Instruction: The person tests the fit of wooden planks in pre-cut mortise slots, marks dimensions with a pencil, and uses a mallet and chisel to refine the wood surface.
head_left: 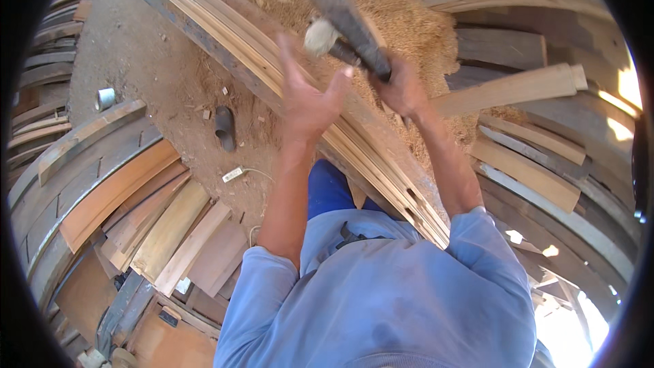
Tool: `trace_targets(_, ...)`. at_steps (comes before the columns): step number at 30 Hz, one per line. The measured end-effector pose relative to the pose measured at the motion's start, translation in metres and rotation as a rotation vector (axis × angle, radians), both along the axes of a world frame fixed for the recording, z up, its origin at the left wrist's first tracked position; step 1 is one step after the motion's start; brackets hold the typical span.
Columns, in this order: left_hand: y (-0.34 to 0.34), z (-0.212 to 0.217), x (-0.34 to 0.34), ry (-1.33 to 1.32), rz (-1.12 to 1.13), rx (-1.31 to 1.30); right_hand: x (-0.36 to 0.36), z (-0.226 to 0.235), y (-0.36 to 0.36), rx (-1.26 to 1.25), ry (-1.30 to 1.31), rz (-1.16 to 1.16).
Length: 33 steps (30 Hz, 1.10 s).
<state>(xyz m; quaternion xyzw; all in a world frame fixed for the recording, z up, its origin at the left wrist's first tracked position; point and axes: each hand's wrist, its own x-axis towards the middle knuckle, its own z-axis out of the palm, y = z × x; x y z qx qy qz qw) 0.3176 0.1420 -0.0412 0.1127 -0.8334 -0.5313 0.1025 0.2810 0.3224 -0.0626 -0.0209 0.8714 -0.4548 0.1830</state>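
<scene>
Long pale wooden lengths (218, 24), grooved and slotted at the ends, lie side by side diagonally in front of me on a worn beam (197, 34). My left hand (310, 102) is open over them, thumb and fingers apart; whether it touches the wood I cannot tell. Beyond the lengths, my right hand (402, 88) wraps round the lower end of a long dark block-like tool (344, 17), tilted up and leftward. Motion blurs the tool, so its exact kind is unclear. A whitish rounded lump (320, 37) on a dark stub shows beside it, close to my left thumb.
Shavings (422, 41) cover the ground at the far side. Stacked boards (170, 225) stand at left, and more planks (531, 157) at right. A dark slipper (225, 128), a white corded socket strip (233, 174) and a whitish roll (104, 99) lie left of the beam.
</scene>
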Motion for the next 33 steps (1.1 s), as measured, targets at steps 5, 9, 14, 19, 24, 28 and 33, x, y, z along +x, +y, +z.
trace_targets(5,0.083,-0.013,0.066,0.094,-0.245,0.886,0.088,0.052,0.056,-0.151,0.049,0.027)
trace_targets(9,0.137,0.04,0.1,0.297,-0.091,1.035,0.158,0.032,0.122,-0.314,0.017,-0.088)
trace_targets(14,0.126,0.067,0.124,0.327,0.009,0.996,0.233,-0.005,0.184,-0.288,-0.019,-0.194)
trace_targets(19,0.13,0.074,0.146,0.334,0.001,0.878,0.283,-0.054,0.222,-0.39,-0.351,-0.327)
trace_targets(24,0.128,0.064,0.162,0.317,0.009,0.701,0.314,-0.04,0.246,0.198,0.028,0.123)
trace_targets(28,0.134,0.062,0.167,0.304,0.013,0.673,0.335,-0.067,0.27,-0.224,-0.361,0.022)
trace_targets(33,0.138,0.058,0.175,0.356,-0.06,0.669,0.33,-0.041,0.302,-0.678,-0.865,-0.132)
